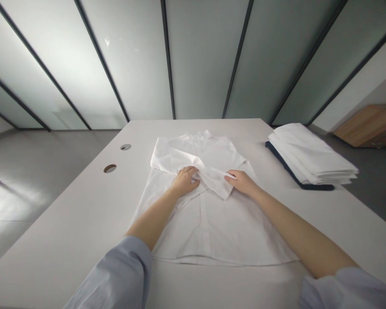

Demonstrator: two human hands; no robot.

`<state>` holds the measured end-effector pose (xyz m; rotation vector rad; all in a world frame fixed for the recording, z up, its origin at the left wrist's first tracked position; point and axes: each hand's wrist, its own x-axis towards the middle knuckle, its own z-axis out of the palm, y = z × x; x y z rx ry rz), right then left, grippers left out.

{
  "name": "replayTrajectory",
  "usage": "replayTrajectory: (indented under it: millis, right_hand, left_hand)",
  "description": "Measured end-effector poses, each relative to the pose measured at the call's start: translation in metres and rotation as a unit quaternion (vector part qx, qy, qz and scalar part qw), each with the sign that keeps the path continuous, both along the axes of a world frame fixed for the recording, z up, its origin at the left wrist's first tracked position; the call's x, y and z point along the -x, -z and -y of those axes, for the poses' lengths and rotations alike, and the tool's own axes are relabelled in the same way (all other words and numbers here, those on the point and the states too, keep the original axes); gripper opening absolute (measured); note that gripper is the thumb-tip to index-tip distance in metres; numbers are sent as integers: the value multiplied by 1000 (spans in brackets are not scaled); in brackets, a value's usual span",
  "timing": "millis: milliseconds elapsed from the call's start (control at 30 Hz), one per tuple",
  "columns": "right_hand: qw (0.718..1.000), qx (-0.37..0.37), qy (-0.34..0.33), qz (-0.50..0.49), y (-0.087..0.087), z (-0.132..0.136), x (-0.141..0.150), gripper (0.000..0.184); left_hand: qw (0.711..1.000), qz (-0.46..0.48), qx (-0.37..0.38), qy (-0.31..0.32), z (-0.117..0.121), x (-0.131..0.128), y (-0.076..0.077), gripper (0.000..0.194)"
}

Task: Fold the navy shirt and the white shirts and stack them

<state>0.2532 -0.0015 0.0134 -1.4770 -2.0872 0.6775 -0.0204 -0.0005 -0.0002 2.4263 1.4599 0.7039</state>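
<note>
A white button-up shirt (218,236) lies spread on the white table, collar at the far end and hem toward me. Its left-side sleeve (176,156) is folded across the chest, with the cuff end (221,184) lying over the front. My left hand (186,181) is closed on the sleeve near the middle of the shirt, fingers curled into the cloth. At the cuff's right edge, my right hand (241,181) pinches the sleeve between thumb and fingers. The other sleeve is mostly hidden beneath the folded one and my hands.
A stack of folded white cloth (312,154) rests on a dark navy folded piece (318,187) at the table's right edge. Two round holes (110,168) pierce the tabletop (83,214) at left. Frosted glass panels (199,60) stand behind; a wooden cabinet (366,126) is at far right.
</note>
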Motion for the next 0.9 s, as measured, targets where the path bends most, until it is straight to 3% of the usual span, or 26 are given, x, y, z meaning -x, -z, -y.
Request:
replayTrajectory:
  millis: [100, 200, 300, 367, 433, 533, 667, 800, 900]
  right_hand:
    - [986, 44, 55, -154, -6, -10, -2, 41]
    - [929, 119, 136, -324, -8, -24, -6, 50]
    - [877, 234, 172, -382, -3, -32, -8, 47]
    - [867, 259, 197, -377, 5, -31, -6, 37]
    - [880, 223, 223, -355, 13, -27, -3, 39]
    - [927, 95, 203, -302, 20, -21, 2, 56]
    - [950, -46, 185, -245, 15, -13, 3, 81]
    - [958, -88, 162, -219, 6, 4, -7, 85]
    - [944, -68, 207, -247, 3, 20, -18, 85]
  left_hand:
    - [999, 19, -36, -33, -1, 1, -1, 62]
    - [995, 38, -65, -66, -2, 2, -2, 67]
    - [995, -6, -53, -82, -3, 3, -1, 68]
    - [994, -59, -31, -90, -3, 3, 0, 68]
    - [990, -100, -10, -98, -3, 3, 2, 68]
    - [986, -126, 4, -112, -4, 2, 3, 67]
    - [983, -136, 0, -123, -5, 2, 3, 69]
    - [982, -140, -10, -128, -4, 2, 4, 70]
    - [979, -147, -13, -142, -3, 2, 4, 71]
